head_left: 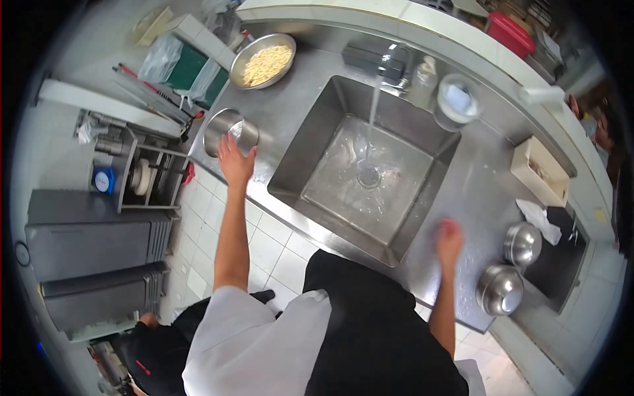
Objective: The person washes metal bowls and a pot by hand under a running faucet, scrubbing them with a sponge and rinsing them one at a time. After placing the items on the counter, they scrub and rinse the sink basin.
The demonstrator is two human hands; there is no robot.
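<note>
My left hand [236,162] reaches to a round steel pot [214,135] on the counter left of the sink. Its fingers are stretched out and overlap the pot's near rim; something pale shows inside the pot. On the right side of the counter, my right hand [450,245] is curled and smeared by motion. A reddish patch shows at its fingers, and I cannot tell what it is. Between the hands lies the steel sink [290,165], where water [375,105] runs from the curved faucet [389,56] toward the drain [368,176].
A steel bowl [290,63] of pale cut food stands at the back left. Behind the sink are a pump bottle [424,76] and a clear tub [457,99]. Two steel bowls [500,290], a white cloth [538,221] and a cream bin [541,173] sit right. A person [158,350] is lower left.
</note>
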